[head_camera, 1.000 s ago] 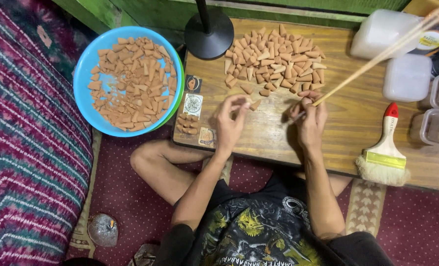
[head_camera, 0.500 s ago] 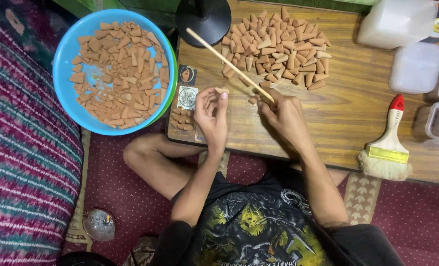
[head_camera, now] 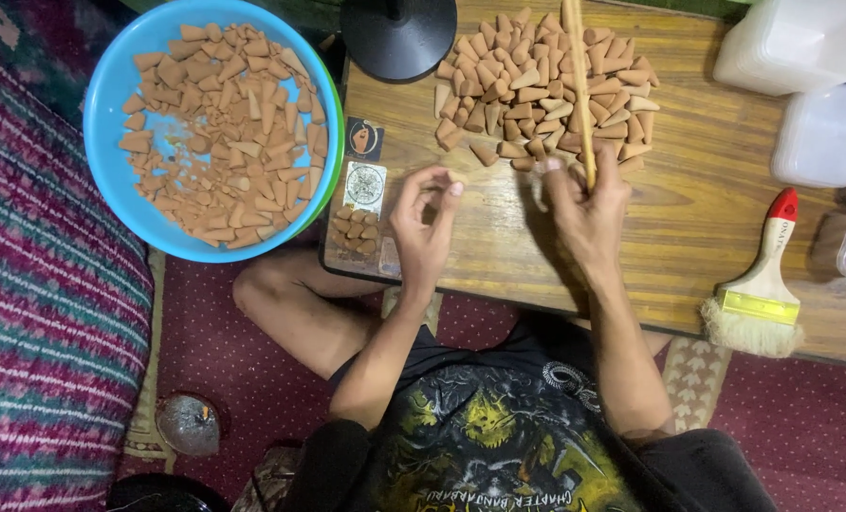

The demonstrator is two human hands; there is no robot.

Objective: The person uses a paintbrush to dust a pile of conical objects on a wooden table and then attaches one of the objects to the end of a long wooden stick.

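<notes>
left hand (head_camera: 425, 220): hovering over the near-left part of the wooden table (head_camera: 689, 237), fingers curled in with thumb and fingertips pinched together. Looks like something tiny is in there, but honestly can't tell what, or if there's anything at all.

right hand (head_camera: 586, 210): closed around the near end of a thin wooden stick (head_camera: 577, 81), right by the near edge of the cone pile.

stick: pale, straight, runs from the right hand out to the far side, crossing right over the pile and going out the top of the frame.

cone pile (head_camera: 542, 90): a loose heap of little terracotta-coloured cones lying on the far-middle of the table, just beyond both hands.

blue bowl (head_camera: 110, 114): on the left, off the table's left edge, holding lots more of the same cones spread in one layer.

small cards (head_camera: 364, 169): a couple of them on the table's left edge, with a few cones (head_camera: 355, 232) just near of them.

lamp base (head_camera: 399, 36): round, black, far-left corner of the table.

brush (head_camera: 757, 289): wide bristles, pale handle with a red tip, lying near-right.

plastic tubs (head_camera: 826, 137): clear, far right.
</notes>
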